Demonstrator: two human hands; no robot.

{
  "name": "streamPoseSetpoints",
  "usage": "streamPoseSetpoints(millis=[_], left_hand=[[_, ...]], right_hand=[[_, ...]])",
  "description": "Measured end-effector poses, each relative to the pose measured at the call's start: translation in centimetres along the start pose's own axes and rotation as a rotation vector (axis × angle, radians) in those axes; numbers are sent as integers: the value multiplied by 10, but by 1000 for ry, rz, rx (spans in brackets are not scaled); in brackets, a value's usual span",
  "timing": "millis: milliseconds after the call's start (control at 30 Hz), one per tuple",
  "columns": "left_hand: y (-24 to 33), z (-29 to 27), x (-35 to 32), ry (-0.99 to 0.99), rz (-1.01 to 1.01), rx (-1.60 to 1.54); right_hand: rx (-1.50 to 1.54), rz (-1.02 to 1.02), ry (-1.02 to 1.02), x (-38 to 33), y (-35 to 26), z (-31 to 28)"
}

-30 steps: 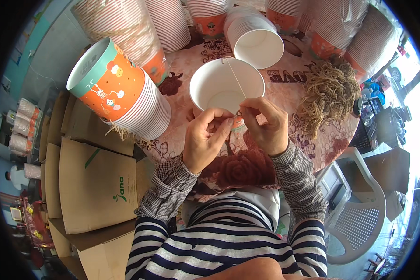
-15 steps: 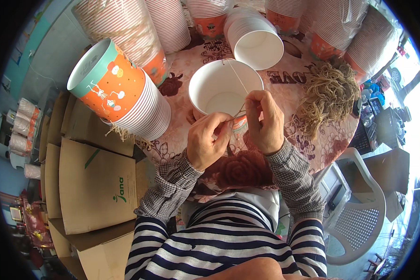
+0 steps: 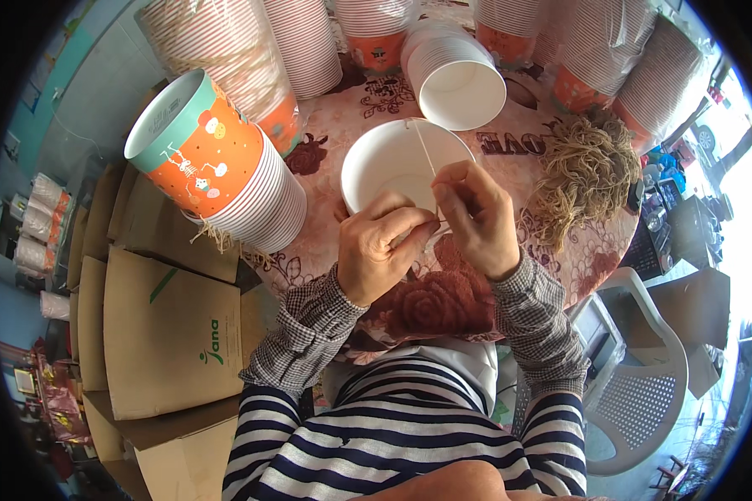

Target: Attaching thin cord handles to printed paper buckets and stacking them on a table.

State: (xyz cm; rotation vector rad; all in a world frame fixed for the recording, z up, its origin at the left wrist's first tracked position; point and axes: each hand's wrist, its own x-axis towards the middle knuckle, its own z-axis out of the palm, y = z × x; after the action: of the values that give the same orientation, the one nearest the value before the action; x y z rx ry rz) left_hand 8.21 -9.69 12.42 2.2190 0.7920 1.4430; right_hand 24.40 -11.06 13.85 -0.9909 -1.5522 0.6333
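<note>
A white paper bucket [image 3: 378,163] stands on the table in front of me, its mouth facing up toward me. A thin tan cord [image 3: 427,150] runs from its far rim across the opening to my fingers. My left hand [image 3: 382,250] is closed in a pinch at the near rim, thumb and forefinger on the cord. Right beside it, my right hand [image 3: 479,219] pinches the cord too, fingers bent. The fingertips nearly meet, and they hide the near rim and the cord's end there.
At the left leans a stack of orange and green paper buckets [image 3: 194,159]. Another stack [image 3: 462,93] lies on its side behind. A bundle of tan cords [image 3: 589,175] rests at the right. Wrapped stacks [image 3: 602,50] line the back. Cardboard boxes [image 3: 175,334] and a white plastic chair [image 3: 639,401] flank the table.
The bucket has shifted slightly toward me. My right hand has come down a little, closer to my left fingertips. Both hands keep their pinch on the cord.
</note>
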Motion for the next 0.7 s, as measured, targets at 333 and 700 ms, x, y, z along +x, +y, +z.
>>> streamPoseSetpoints(millis=[333, 700], left_hand=[[-26, 1, -13, 4, 215, 205], [-39, 3, -21, 3, 355, 300]], right_hand=[[-267, -11, 340, 25, 46, -52], [-469, 11, 240, -15, 92, -44]])
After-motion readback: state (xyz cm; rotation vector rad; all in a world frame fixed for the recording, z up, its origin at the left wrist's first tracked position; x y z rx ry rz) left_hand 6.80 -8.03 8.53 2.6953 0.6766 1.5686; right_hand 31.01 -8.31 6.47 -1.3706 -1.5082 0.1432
